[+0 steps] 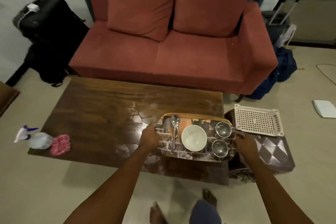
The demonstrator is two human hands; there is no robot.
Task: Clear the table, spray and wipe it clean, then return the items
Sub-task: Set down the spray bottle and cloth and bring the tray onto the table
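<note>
Table [101, 114] of dark wood holds a tray [192, 157] at its right end. On the tray sit 1 white bowl [194, 138], 2 spoons [175, 131] and 2 metal cups [223, 129]. Left hand [150, 137] grips the tray's left edge; right hand [244, 142] grips its right edge. Spray bottle [35, 138] and red cloth [60, 144] lie at the table's left front corner.

One head-worn wide-angle view looks forward and steeply down from standing height — the table [101, 114] lies close below. The sofa [172, 56] fills the far, upper part.
</note>
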